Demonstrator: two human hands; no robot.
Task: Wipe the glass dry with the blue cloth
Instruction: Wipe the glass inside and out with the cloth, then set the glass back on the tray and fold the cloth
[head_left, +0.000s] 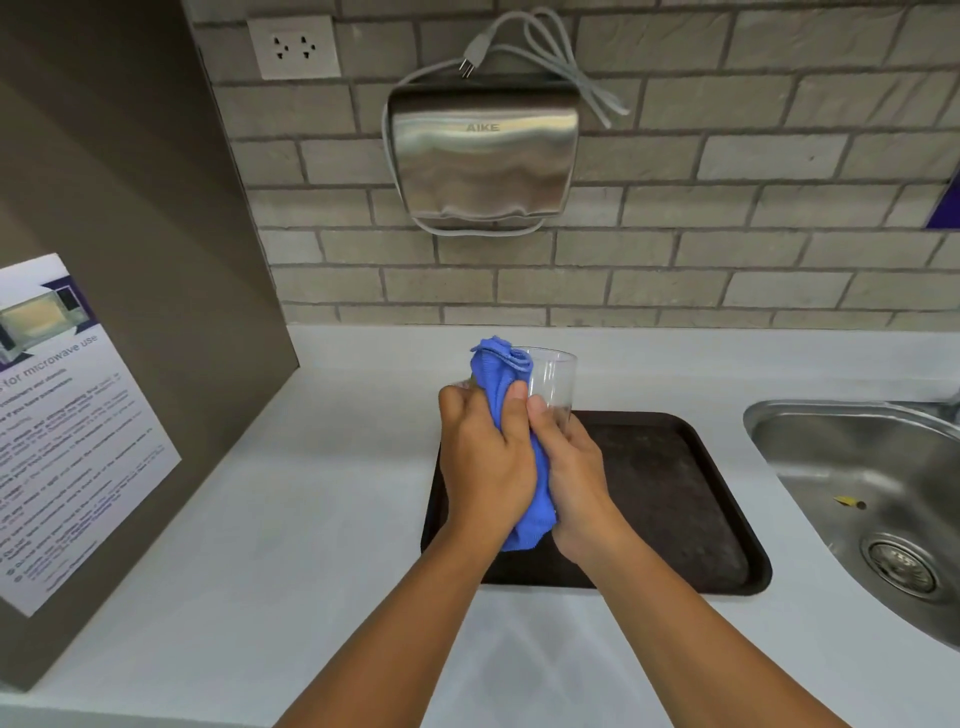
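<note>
A clear drinking glass (553, 376) is held upright above the far edge of a dark tray (675, 499). My right hand (571, 478) grips the glass low on its side, thumb against the wall. The blue cloth (498, 379) is bunched over the glass's left rim and hangs down between both hands, its tail (530, 525) dangling below. My left hand (483, 462) presses the cloth against the glass's left side. The lower part of the glass is hidden by my hands.
The tray lies on a white counter (311, 519). A steel sink (872, 499) is at the right. A brown cabinet side with a paper notice (67, 415) stands left. A metal hand dryer (483, 156) and a socket (293, 47) hang on the brick wall.
</note>
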